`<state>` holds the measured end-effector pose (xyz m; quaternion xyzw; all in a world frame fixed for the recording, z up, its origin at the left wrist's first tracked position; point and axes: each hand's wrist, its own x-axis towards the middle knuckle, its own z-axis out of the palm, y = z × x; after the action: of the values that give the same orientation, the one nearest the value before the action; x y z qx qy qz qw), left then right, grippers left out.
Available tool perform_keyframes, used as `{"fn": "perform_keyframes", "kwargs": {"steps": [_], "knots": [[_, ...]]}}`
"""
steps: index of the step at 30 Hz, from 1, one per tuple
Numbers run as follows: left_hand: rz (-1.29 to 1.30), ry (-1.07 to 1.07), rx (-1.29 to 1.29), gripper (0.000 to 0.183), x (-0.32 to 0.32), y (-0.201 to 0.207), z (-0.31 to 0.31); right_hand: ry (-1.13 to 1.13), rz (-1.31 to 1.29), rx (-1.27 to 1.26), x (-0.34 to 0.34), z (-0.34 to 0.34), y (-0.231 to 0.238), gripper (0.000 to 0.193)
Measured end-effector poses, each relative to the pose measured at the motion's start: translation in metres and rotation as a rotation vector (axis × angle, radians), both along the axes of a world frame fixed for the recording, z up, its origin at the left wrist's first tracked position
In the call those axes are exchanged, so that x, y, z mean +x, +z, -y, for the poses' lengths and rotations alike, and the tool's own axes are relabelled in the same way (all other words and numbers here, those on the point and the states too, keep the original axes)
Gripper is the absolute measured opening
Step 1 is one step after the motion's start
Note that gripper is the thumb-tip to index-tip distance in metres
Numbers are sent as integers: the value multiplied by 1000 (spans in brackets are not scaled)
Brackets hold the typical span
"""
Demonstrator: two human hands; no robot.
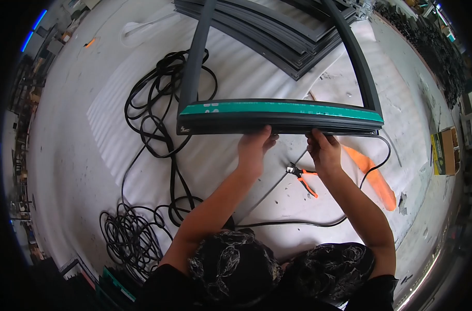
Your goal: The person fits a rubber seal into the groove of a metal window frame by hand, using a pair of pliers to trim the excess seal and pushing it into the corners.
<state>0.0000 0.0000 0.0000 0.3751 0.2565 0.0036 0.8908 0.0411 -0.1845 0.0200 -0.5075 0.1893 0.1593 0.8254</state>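
A dark grey rectangular frame (192, 72) with a green strip (282, 108) on its near bar is held up in front of me. My left hand (254, 150) grips the near edge left of its middle, thumb on top. Closer to the right corner, my right hand (325, 151) is closed with thumb and curled fingers at the same edge, where a black rubber-like strip (387, 150) runs along. This strip leaves the frame's right corner, loops down and passes behind my right forearm toward my lap. The fingertips under the edge are partly hidden.
Pliers with orange handles (308, 185) lie below my right hand, beside a flat orange piece (376, 181). Loose black strip coils (163, 103) and a tangled pile (129, 236) spread on the left. Stacked grey frames (293, 57) lie beyond. A yellow cardboard box (444, 151) stands right.
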Motion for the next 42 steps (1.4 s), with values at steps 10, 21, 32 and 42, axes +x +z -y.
{"fn": "perform_keyframes", "kwargs": {"steps": [10, 21, 32, 42], "knots": [[12, -53, 41, 18, -7, 15, -10, 31, -4, 86, 2, -9, 2, 16], [-67, 98, 153, 21, -29, 11, -82, 26, -83, 87, 4, -6, 10, 14], [44, -155, 61, 20, -21, 11, -54, 268, -166, 216, -11, -38, 8, 21], [89, -43, 42, 14, 0, 1, -13, 135, -102, 155, -9, -69, -5, 16]]}}
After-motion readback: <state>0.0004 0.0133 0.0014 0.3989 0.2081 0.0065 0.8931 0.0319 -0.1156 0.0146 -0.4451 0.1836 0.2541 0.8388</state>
